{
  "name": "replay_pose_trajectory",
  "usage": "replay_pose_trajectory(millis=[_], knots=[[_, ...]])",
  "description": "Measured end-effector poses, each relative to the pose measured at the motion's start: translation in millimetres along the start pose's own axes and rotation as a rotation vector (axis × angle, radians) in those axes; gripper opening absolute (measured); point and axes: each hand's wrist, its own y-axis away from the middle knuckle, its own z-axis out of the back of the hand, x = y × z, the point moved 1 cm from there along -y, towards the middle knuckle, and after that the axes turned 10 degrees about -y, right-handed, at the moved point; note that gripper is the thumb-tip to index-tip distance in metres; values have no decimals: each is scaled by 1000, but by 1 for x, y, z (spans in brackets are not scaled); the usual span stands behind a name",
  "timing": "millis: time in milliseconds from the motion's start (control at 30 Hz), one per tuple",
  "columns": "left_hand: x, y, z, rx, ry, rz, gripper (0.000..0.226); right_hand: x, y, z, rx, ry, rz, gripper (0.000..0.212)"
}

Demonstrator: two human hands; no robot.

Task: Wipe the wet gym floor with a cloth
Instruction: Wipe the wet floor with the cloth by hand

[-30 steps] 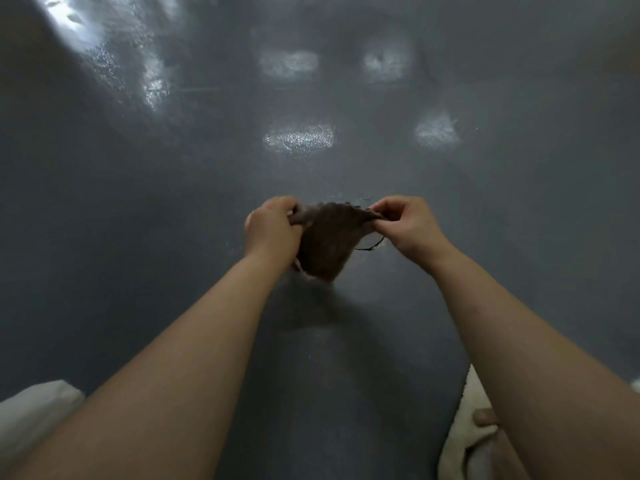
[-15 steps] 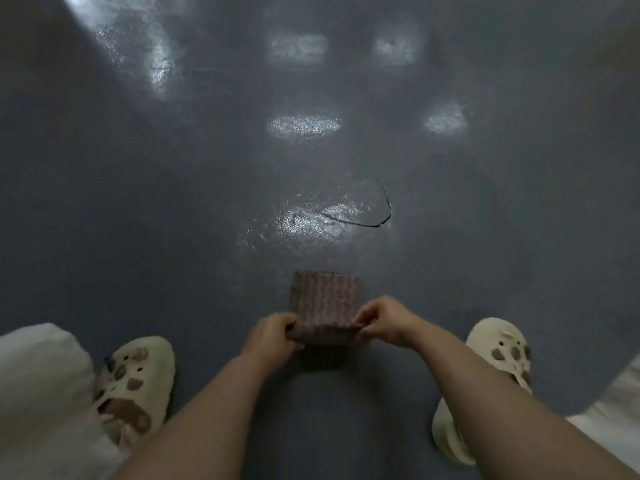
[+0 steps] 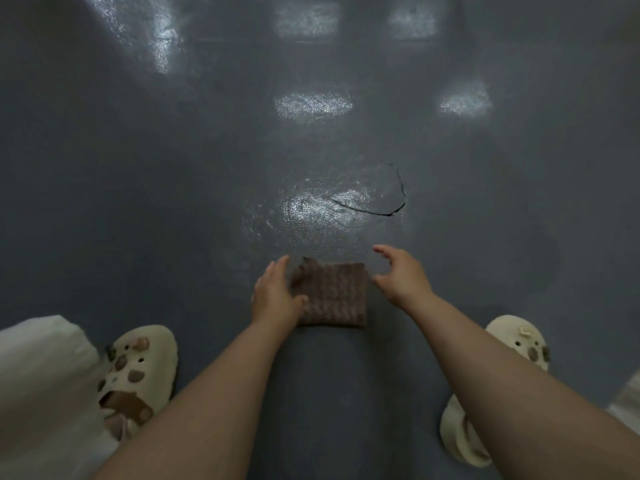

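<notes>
On the dark grey gym floor [image 3: 173, 220], flat folded brown knitted cloth [image 3: 334, 294]; left hand [image 3: 275, 294] spread against its edge, right hand [image 3: 401, 275] beside it, fingers loose, gripping nothing.

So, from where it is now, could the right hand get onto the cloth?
Probably yes. The right hand is open just beside the right edge of the brown cloth, which lies flat on the floor. Nothing sits between them. The left hand covers only the cloth's left edge.
</notes>
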Motion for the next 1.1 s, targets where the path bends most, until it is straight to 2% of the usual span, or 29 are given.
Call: replay_pose_trajectory(millis=[167,267,333,400,433,533,633,767,867,933,1033,1100], knots=[[11,9,-8,83,-236,-19,78,-10,4,-25,-67,94,39,49],[15,9,-14,104,-314,-48,82,-5,14,-64,-2,163,171,49],[14,4,-14,105,-372,-60,82,-1,18,-91,80,259,291,59],[12,-2,-13,109,-399,-66,84,-3,19,-111,223,407,296,73],[9,-5,-11,113,-407,-78,85,-9,19,-116,268,471,272,72],[-2,-18,-7,118,-444,-128,89,-34,11,-117,255,598,334,67],[-9,-34,-4,112,-505,-132,89,-55,-8,-98,219,626,364,62],[-5,-58,1,162,-606,-35,106,-74,-47,-52,-33,574,143,70],[-1,-72,5,198,-658,31,124,-76,-78,-23,-150,491,-161,61],[1,-78,4,200,-663,33,123,-63,-94,-20,-214,410,-292,56],[4,-83,2,198,-632,12,117,-41,-114,-31,-296,306,-400,54],[6,-84,1,200,-614,2,116,-24,-122,-42,-308,291,-375,55]])
